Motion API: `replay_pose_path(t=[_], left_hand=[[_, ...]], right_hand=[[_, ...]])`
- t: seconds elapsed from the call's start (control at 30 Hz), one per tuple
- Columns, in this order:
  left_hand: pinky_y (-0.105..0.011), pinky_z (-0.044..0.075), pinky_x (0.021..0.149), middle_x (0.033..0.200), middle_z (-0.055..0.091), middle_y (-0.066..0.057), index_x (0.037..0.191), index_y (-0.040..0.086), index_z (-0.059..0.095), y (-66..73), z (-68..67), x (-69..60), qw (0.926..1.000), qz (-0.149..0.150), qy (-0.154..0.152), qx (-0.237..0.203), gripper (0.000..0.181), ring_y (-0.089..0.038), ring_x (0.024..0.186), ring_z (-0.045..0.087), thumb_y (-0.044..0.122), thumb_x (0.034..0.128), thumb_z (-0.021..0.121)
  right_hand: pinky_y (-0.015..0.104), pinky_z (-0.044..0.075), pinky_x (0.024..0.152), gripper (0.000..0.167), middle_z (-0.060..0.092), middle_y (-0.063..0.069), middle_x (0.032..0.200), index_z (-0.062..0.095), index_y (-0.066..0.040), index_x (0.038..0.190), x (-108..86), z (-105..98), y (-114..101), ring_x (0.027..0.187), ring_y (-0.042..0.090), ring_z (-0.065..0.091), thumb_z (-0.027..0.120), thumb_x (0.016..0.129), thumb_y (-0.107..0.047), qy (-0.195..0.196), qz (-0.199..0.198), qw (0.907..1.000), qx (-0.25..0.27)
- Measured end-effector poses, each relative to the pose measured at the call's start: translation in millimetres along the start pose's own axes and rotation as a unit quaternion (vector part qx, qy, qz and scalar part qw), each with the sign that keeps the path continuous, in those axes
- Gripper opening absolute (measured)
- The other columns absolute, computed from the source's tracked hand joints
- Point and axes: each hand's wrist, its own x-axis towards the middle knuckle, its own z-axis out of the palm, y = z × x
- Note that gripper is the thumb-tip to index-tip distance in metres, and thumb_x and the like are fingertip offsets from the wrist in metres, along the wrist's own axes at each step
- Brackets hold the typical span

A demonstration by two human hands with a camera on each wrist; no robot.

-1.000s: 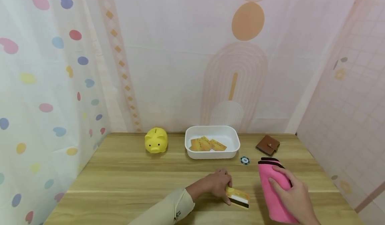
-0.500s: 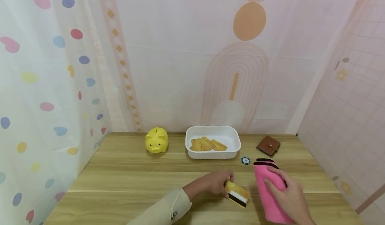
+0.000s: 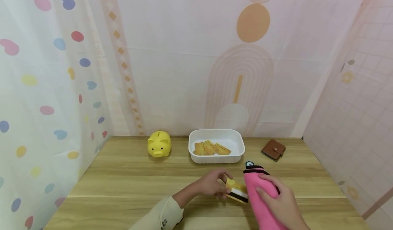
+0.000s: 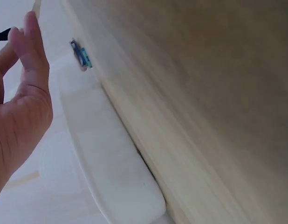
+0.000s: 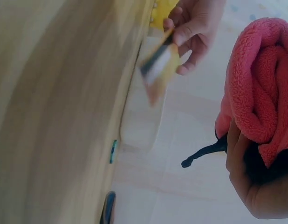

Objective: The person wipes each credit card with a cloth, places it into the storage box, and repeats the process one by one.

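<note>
My left hand (image 3: pixel 212 184) pinches a yellow bank card (image 3: pixel 237 192) with a black stripe and a white strip. In the right wrist view the card (image 5: pixel 159 67) hangs from the thumb and fingers, away from the tabletop. My right hand (image 3: pixel 282 199) grips a folded pink fleecy cloth (image 3: pixel 258 192) with black edging, just right of the card. The cloth (image 5: pixel 249 79) appears rolled in layers in the right wrist view, a black strip trailing from it. In the head view the cloth's left edge meets the card's right end; whether they touch I cannot tell.
A white tray (image 3: pixel 216 159) with several yellow cards (image 3: pixel 207 148) stands at the back of the wooden table (image 3: pixel 129 185). Left of it sits a yellow piggy bank (image 3: pixel 159 144); to its right lies a brown wallet (image 3: pixel 273 149). A poker chip (image 3: pixel 249 163) lies just beyond the cloth.
My left hand has drawn back slightly left with the card, which now looks raised. My right hand has carried the pink cloth leftward, up to the card and partly over the poker chip.
</note>
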Motion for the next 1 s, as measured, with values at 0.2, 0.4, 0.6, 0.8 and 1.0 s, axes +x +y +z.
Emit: replay_pose_path(t=[0.2, 0.4, 0.6, 0.8, 1.0], left_hand=[[-0.036, 0.059, 0.051, 0.099, 0.061, -0.011, 0.127, -0.001, 0.054, 11.2, -6.5, -13.8, 0.9972, 0.035, 0.039, -0.053, 0.043, -0.026, 0.07, 0.071, -0.001, 0.088, 0.072], [-0.037, 0.059, 0.053, 0.102, 0.06, -0.011, 0.123, 0.003, 0.057, 28.3, -3.5, -27.1, 0.9929, 0.058, 0.079, -0.067, 0.041, -0.027, 0.072, 0.073, 0.0, 0.0865, 0.075], [-0.032, 0.057, 0.05, 0.1, 0.063, -0.01, 0.122, 0.002, 0.056, 38.1, 2.6, -36.6, 0.9885, 0.062, 0.095, -0.099, 0.041, -0.027, 0.072, 0.073, 0.001, 0.0863, 0.075], [-0.028, 0.057, 0.051, 0.102, 0.066, -0.01, 0.125, -0.002, 0.054, 42.1, 6.2, -41.1, 0.9864, 0.067, 0.086, -0.124, 0.043, -0.027, 0.073, 0.074, 0.003, 0.088, 0.074], [-0.027, 0.057, 0.053, 0.099, 0.069, -0.011, 0.124, -0.002, 0.055, 37.8, 7.9, -38.6, 0.9812, 0.059, 0.098, -0.156, 0.039, -0.026, 0.074, 0.074, 0.002, 0.0892, 0.072]], right_hand=[[0.024, 0.051, 0.062, 0.035, 0.068, 0.01, 0.118, 0.067, -0.023, 0.122, -3.1, 4, -10, 0.078, 0.008, 0.058, 0.078, 0.088, -0.024, 0.023, -0.04, 0.9989, 0.012], [0.023, 0.051, 0.063, 0.035, 0.069, 0.009, 0.118, 0.069, -0.025, 0.119, -6.2, 9, -18, 0.082, 0.008, 0.06, 0.08, 0.086, -0.022, 0.046, -0.071, 0.9964, -0.007], [0.023, 0.052, 0.06, 0.036, 0.07, 0.008, 0.114, 0.069, -0.026, 0.118, -4.9, 14, -26, 0.079, 0.008, 0.061, 0.081, 0.085, -0.019, 0.06, -0.101, 0.9929, -0.02], [0.023, 0.051, 0.057, 0.036, 0.072, 0.006, 0.107, 0.07, -0.025, 0.116, -3.5, 17, -27, 0.075, 0.007, 0.06, 0.083, 0.083, -0.016, 0.074, -0.12, 0.9895, -0.032], [0.02, 0.05, 0.059, 0.042, 0.073, 0.004, 0.105, 0.071, -0.022, 0.115, 1.6, 20, -23, 0.076, 0.008, 0.062, 0.086, 0.077, -0.012, 0.104, -0.19, 0.9729, -0.082]])
